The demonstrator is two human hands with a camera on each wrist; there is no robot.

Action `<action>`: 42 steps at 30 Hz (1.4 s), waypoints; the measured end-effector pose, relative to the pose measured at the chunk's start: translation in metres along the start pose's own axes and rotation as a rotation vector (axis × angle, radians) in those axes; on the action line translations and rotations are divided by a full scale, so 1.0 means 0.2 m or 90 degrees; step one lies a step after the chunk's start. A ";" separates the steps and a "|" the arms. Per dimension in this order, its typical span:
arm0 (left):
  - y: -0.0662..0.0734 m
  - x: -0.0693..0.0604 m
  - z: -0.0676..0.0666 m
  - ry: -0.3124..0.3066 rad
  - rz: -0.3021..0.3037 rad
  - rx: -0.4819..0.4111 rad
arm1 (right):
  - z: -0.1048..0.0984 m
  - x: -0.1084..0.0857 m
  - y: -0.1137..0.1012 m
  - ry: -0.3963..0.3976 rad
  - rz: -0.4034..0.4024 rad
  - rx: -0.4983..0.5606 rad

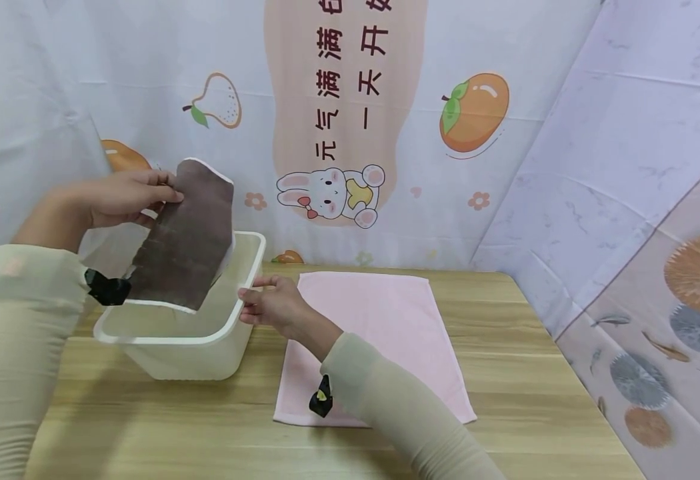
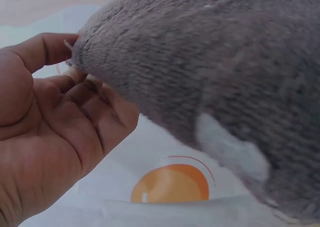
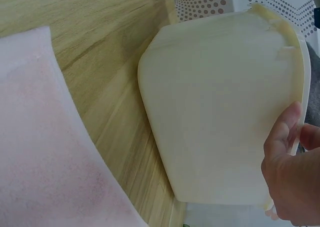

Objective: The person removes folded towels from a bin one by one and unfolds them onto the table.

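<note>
A grey-brown towel (image 1: 182, 247) with white edges hangs over the cream plastic basin (image 1: 185, 360), partly inside its opening. My left hand (image 1: 125, 197) pinches the towel's upper left edge between thumb and fingers. In the left wrist view the plush towel (image 2: 200, 62) droops from the fingertips of that hand (image 2: 60, 112). At the basin's right side, my right hand (image 1: 278, 307) grips the rim. The right wrist view has the thumb and fingers of this hand (image 3: 295, 172) on either side of the basin's rim (image 3: 305, 82). Most of the basin's inside is hidden by the towel.
A pink towel (image 1: 374, 320) lies flat on the wooden table (image 1: 506, 413), right of the basin and beneath my right forearm. Behind the table hangs a printed curtain (image 1: 350, 100), with another patterned cloth (image 1: 638, 220) along the right side.
</note>
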State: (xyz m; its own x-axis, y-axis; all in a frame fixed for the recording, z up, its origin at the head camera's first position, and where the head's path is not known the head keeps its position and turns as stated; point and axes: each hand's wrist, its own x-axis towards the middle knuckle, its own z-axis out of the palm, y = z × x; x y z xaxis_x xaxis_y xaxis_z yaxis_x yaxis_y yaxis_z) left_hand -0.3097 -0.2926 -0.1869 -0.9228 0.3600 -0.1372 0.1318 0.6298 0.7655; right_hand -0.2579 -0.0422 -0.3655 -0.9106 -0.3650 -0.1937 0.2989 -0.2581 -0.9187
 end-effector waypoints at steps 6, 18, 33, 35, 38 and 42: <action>0.06 0.01 0.00 0.025 0.013 0.010 | 0.00 -0.01 -0.01 0.006 0.003 -0.018; 0.20 0.01 0.04 0.052 0.054 -0.054 | -0.18 -0.01 -0.04 0.047 -0.017 -0.097; 0.41 0.04 0.29 0.098 0.092 -0.146 | -0.60 -0.01 -0.09 0.165 -0.092 -0.364; 0.42 0.05 0.34 0.098 0.092 -0.151 | -0.66 -0.01 -0.09 0.178 -0.118 -0.433; 0.43 0.06 0.41 0.100 0.089 -0.170 | -0.76 -0.01 -0.09 0.191 -0.154 -0.554; 0.45 0.08 0.52 0.096 0.091 -0.215 | -0.90 -0.02 -0.09 0.180 -0.179 -0.722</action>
State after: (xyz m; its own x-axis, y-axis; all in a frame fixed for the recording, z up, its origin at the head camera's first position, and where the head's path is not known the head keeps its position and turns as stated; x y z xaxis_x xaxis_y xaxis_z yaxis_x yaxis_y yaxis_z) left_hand -0.2754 -0.1591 -0.1849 -0.9501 0.3061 0.0603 0.1595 0.3103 0.9372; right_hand -0.3115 0.1246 -0.4095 -0.9765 -0.1767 0.1230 -0.2119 0.6884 -0.6937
